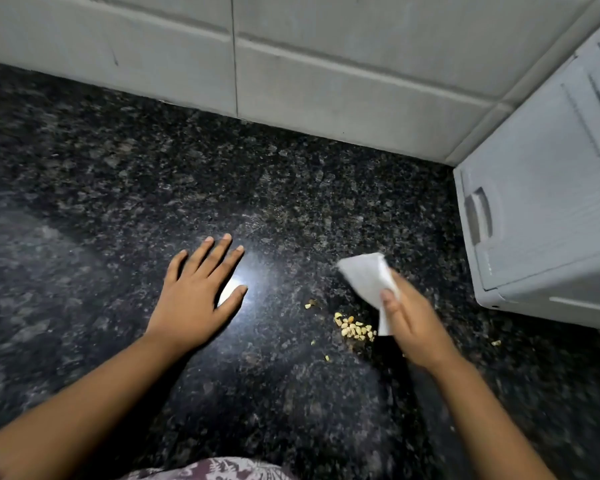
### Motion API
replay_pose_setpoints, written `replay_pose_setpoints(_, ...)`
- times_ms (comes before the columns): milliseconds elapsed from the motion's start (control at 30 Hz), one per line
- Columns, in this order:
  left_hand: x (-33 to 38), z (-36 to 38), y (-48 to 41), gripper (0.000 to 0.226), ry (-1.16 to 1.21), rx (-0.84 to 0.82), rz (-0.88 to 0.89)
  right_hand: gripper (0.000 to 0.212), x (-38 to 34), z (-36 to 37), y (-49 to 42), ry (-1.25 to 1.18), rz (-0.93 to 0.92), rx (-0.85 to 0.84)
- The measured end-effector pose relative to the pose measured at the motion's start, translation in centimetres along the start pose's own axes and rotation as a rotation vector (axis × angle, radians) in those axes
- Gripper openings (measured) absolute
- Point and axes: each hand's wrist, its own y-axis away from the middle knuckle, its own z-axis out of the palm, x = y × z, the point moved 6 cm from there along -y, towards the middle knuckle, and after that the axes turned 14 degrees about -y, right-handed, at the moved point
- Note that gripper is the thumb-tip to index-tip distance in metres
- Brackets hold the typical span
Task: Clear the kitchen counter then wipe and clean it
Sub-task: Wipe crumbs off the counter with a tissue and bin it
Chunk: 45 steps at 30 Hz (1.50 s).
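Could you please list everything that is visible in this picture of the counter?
counter: one, black speckled, fills most of the view
wall tiles: several, pale grey, along the back
box-like unit: one, grey, far right on the counter
crumbs: a small pile plus strays, yellowish, right of centre
tissue: one, white, beside the crumbs
garment: one, patterned maroon, bottom edge
left hand: one, spread flat on the counter
right hand: one, grips the tissue
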Motion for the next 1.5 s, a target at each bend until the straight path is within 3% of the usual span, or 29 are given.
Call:
replay_pose_setpoints(67,0.1,0.0,0.0,0.062,0.005,0.002,0.009,0.092,0.5,-4.5,1.3,0.044,0.05,0.195)
replay_pose_setpoints(200,-0.1,0.1,0.0,0.063,-0.004,-0.001,0.008,0.076,4.4,-9.6,3.5,0.201,0.182,0.322)
replay_pose_setpoints(333,0.0,0.0,0.1,0.063,0.003,0.006,0.007,0.062,8.6,-7.3,6.1,-0.002,0.429,0.34)
replay_pose_setpoints(433,0.0,0.1,0.1,0.063,0.001,0.008,0.0,0.068,7.9,-3.5,6.9,-0.087,0.417,0.379)
replay_pose_setpoints(567,0.0,0.3,0.0,0.064,-0.004,0.006,0.004,0.051,4.1,2.7,6.6,-0.113,0.43,0.39)
replay_pose_setpoints(700,0.0,0.3,0.0,0.063,-0.004,0.008,0.006,0.045,-1.8,9.0,5.1,0.027,0.18,0.243)
replay_pose_setpoints(767,0.0,0.2,0.0,0.063,0.002,0.009,0.006,0.046,-3.2,11.2,5.4,-0.028,0.118,0.17)
replay_pose_setpoints(867,0.0,0.2,0.1,0.063,0.005,0.021,0.006,0.055,-2.1,10.1,5.6,-0.294,0.183,0.354)
replay_pose_setpoints(967,-0.1,0.4,0.1,0.063,-0.006,0.036,0.003,0.073,-0.2,5.9,3.2,-0.25,0.25,0.497)
replay_pose_setpoints(1100,0.0,0.4,0.0,0.063,-0.017,0.037,0.004,0.049,0.1,4.9,-1.6,0.015,0.215,0.201)
replay_pose_setpoints(1333,-0.1,0.3,0.0,0.064,0.001,0.05,0.004,0.048,-1.7,9.5,-0.1,0.046,0.054,-0.225)
replay_pose_setpoints(1433,-0.1,0.3,0.1,0.062,-0.001,0.053,0.011,0.045,-2.5,11.1,3.0,0.019,-0.01,-0.289)
replay_pose_setpoints(1500,0.0,0.2,0.1,0.059,0.015,0.046,0.018,0.04,-2.8,10.8,4.6,-0.117,0.056,-0.183)
